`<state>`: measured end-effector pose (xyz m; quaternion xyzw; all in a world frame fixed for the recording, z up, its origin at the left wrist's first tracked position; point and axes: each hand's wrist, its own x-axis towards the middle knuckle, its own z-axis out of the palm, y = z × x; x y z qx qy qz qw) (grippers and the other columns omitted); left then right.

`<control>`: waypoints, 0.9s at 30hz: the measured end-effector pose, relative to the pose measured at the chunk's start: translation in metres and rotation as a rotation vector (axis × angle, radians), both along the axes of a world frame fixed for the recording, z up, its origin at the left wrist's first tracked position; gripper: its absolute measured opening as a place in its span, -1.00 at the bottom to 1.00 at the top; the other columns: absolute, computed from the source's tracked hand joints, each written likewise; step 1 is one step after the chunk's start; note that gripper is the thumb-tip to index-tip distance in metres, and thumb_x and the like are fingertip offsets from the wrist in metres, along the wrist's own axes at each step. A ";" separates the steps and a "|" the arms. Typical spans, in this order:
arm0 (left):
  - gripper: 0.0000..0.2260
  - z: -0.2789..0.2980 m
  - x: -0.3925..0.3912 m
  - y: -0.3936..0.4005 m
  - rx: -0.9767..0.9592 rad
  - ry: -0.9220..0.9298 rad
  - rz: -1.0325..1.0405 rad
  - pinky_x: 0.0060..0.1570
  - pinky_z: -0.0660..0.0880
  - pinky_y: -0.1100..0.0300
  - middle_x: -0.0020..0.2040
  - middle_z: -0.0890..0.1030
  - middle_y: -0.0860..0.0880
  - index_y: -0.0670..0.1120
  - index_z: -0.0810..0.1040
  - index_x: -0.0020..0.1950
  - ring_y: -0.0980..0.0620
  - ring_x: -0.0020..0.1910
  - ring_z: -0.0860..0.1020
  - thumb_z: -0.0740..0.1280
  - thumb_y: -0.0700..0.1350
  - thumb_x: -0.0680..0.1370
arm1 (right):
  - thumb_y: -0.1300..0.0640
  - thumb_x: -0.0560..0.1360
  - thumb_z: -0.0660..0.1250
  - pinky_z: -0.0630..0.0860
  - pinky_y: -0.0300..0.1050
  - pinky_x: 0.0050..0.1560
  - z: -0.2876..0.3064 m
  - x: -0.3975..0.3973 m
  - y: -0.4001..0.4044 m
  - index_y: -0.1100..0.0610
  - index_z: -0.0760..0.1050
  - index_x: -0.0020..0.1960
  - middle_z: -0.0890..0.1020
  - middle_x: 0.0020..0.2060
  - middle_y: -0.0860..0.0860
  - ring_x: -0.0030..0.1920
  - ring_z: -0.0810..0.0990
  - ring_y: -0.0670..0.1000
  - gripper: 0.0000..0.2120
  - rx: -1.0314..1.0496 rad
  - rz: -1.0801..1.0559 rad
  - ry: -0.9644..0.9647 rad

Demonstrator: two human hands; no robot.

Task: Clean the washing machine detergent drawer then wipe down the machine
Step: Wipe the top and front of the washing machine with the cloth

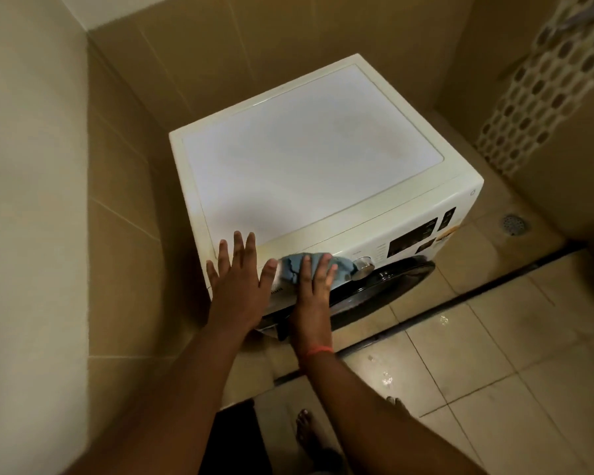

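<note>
Both hands, left hand [239,272], right hand [314,286], hiding drawer front

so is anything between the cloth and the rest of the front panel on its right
Yes, the dial. The right hand presses the cloth flat on the panel, and the dial sticks out right at the cloth's right edge, before the dark display. The left hand rests flat on the machine's front left corner, out of the way.

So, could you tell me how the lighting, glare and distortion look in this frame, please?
Head view: dim, warm light; the washing machine top is blown out to a pale glare; wide-angle bending curves the wall tile lines; the cloth under the right hand looks slightly soft; wet floor spots glint.
</note>
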<state>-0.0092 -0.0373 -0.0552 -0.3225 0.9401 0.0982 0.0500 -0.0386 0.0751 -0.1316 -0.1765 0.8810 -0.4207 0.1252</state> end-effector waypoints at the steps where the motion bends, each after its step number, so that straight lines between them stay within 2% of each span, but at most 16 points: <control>1: -0.28 -0.001 0.000 -0.004 0.008 0.018 -0.005 0.49 -0.18 -0.18 0.61 -0.17 -0.01 0.05 -0.14 0.61 -0.09 0.58 -0.20 -0.30 0.36 0.52 | 0.64 0.36 0.10 0.30 0.17 0.44 -0.001 0.007 -0.006 -0.16 -0.25 0.57 -0.39 0.53 -0.09 0.54 -0.34 0.08 0.08 -0.057 -0.069 -0.054; 3: -0.29 -0.003 -0.002 -0.010 0.022 0.046 -0.028 0.50 -0.17 -0.18 0.61 -0.16 -0.01 0.05 -0.13 0.61 -0.09 0.58 -0.19 -0.28 0.34 0.52 | 0.63 0.41 0.08 0.37 -0.03 0.41 0.004 0.013 -0.015 -0.18 -0.29 0.56 -0.38 0.53 -0.11 0.54 -0.25 -0.06 0.05 -0.183 -0.196 -0.169; 5: -0.30 -0.004 -0.005 -0.012 0.030 0.059 -0.067 0.51 -0.16 -0.19 0.61 -0.17 -0.01 0.04 -0.14 0.60 -0.08 0.58 -0.20 -0.27 0.33 0.52 | 0.60 0.46 0.05 0.44 -0.29 0.23 0.004 0.013 -0.019 -0.11 -0.27 0.57 -0.26 0.57 -0.07 0.42 0.01 -0.29 -0.05 -0.273 -0.324 -0.341; 6: -0.29 -0.004 -0.005 -0.013 0.035 0.064 -0.089 0.52 -0.16 -0.19 0.61 -0.17 -0.01 0.04 -0.15 0.60 -0.08 0.58 -0.20 -0.29 0.34 0.52 | 0.56 0.50 0.06 0.42 -0.29 0.21 0.000 0.012 -0.019 -0.07 -0.26 0.58 -0.15 0.58 -0.01 0.36 0.18 -0.28 -0.10 -0.290 -0.381 -0.422; 7: -0.28 -0.004 -0.006 -0.012 0.043 0.071 -0.109 0.52 -0.16 -0.19 0.61 -0.17 -0.01 0.05 -0.15 0.60 -0.07 0.58 -0.20 -0.31 0.36 0.51 | 0.51 0.53 0.08 0.39 -0.25 0.24 -0.005 0.010 -0.019 -0.04 -0.23 0.59 -0.02 0.59 0.07 0.38 0.30 -0.15 -0.16 -0.299 -0.436 -0.488; 9: -0.25 -0.003 -0.008 -0.012 0.062 0.091 -0.142 0.52 -0.16 -0.18 0.61 -0.17 -0.01 0.05 -0.16 0.60 -0.07 0.58 -0.21 -0.34 0.39 0.49 | 0.37 0.61 0.07 0.34 -0.09 0.32 -0.008 0.002 -0.016 0.02 -0.07 0.59 0.25 0.50 0.18 0.39 0.38 0.14 -0.35 -0.325 -0.519 -0.589; 10: -0.24 -0.002 -0.011 -0.012 0.068 0.102 -0.155 0.52 -0.16 -0.17 0.61 -0.17 -0.01 0.05 -0.15 0.60 -0.06 0.58 -0.20 -0.34 0.39 0.48 | 0.31 0.64 0.05 0.38 -0.06 0.29 -0.008 -0.004 -0.013 0.04 0.03 0.57 0.35 0.43 0.17 0.33 0.44 0.18 -0.45 -0.358 -0.570 -0.636; 13: -0.25 -0.003 -0.015 -0.013 0.093 0.122 -0.178 0.52 -0.16 -0.17 0.62 -0.15 -0.01 0.04 -0.14 0.61 -0.06 0.58 -0.20 -0.32 0.38 0.49 | 0.28 0.67 0.03 0.50 -0.13 0.08 0.001 -0.021 -0.004 -0.02 0.24 0.50 0.50 0.23 0.07 0.01 0.54 0.02 -0.56 -0.615 -0.732 -0.842; 14: -0.26 -0.004 -0.015 -0.012 0.099 0.121 -0.182 0.52 -0.17 -0.16 0.62 -0.15 -0.01 0.04 -0.13 0.61 -0.06 0.58 -0.20 -0.31 0.37 0.50 | 0.29 0.66 0.03 0.52 -0.13 0.04 0.000 -0.027 -0.002 0.00 0.28 0.49 0.52 0.22 0.08 -0.02 0.54 -0.01 -0.56 -0.651 -0.768 -0.868; 17: -0.34 -0.005 -0.012 -0.014 0.111 0.129 -0.182 0.52 -0.18 -0.16 0.62 -0.14 -0.02 0.03 -0.11 0.61 -0.06 0.58 -0.20 -0.23 0.32 0.57 | 0.39 0.62 0.05 0.58 -0.25 -0.27 -0.003 -0.038 0.005 0.09 0.38 0.43 0.59 0.13 0.13 -0.13 0.59 -0.04 -0.55 -0.709 -0.850 -0.919; 18: -0.35 -0.004 -0.012 -0.015 0.112 0.136 -0.177 0.52 -0.17 -0.15 0.62 -0.13 -0.02 0.03 -0.10 0.61 -0.07 0.58 -0.19 -0.22 0.30 0.57 | 0.41 0.61 0.05 0.59 -0.25 -0.32 -0.004 -0.041 0.008 0.09 0.41 0.42 0.62 0.08 0.11 -0.14 0.61 -0.03 -0.53 -0.727 -0.865 -0.931; 20: -0.34 -0.004 -0.010 -0.016 0.115 0.138 -0.163 0.52 -0.17 -0.15 0.62 -0.11 -0.02 0.02 -0.09 0.61 -0.07 0.58 -0.18 -0.20 0.29 0.56 | 0.42 0.60 0.05 0.64 -0.17 -0.26 -0.004 -0.040 0.010 0.11 0.44 0.39 0.64 0.02 0.10 -0.12 0.65 0.04 -0.54 -0.764 -0.882 -0.953; 22: -0.34 -0.005 -0.009 -0.015 0.125 0.145 -0.157 0.52 -0.16 -0.16 0.62 -0.10 -0.03 0.02 -0.08 0.61 -0.08 0.59 -0.17 -0.20 0.29 0.57 | 0.40 0.60 0.07 0.65 -0.08 -0.12 -0.001 -0.035 0.005 0.13 0.46 0.37 0.64 0.08 0.18 -0.03 0.66 0.14 -0.58 -0.745 -0.866 -0.990; 24: -0.34 -0.007 -0.009 -0.011 0.143 0.150 -0.147 0.51 -0.16 -0.16 0.62 -0.10 -0.03 0.02 -0.07 0.61 -0.08 0.59 -0.16 -0.19 0.30 0.57 | 0.35 0.62 0.10 0.60 -0.08 -0.03 0.011 -0.028 -0.007 0.12 0.39 0.42 0.58 0.17 0.20 0.07 0.62 0.16 -0.59 -0.679 -0.815 -1.015; 26: -0.34 -0.010 -0.012 -0.004 0.160 0.148 -0.140 0.51 -0.16 -0.15 0.62 -0.10 -0.03 0.03 -0.07 0.61 -0.07 0.59 -0.16 -0.18 0.29 0.56 | 0.32 0.64 0.07 0.51 -0.04 0.14 0.029 -0.026 -0.018 0.12 0.31 0.48 0.52 0.26 0.19 0.21 0.55 0.19 -0.58 -0.610 -0.778 -0.975; 27: -0.34 -0.010 -0.014 -0.001 0.161 0.149 -0.144 0.51 -0.16 -0.15 0.62 -0.10 -0.03 0.03 -0.07 0.61 -0.07 0.59 -0.16 -0.17 0.27 0.56 | 0.32 0.64 0.05 0.49 -0.06 0.20 0.037 -0.029 -0.021 0.10 0.31 0.48 0.52 0.25 0.16 0.20 0.54 0.16 -0.57 -0.601 -0.778 -0.933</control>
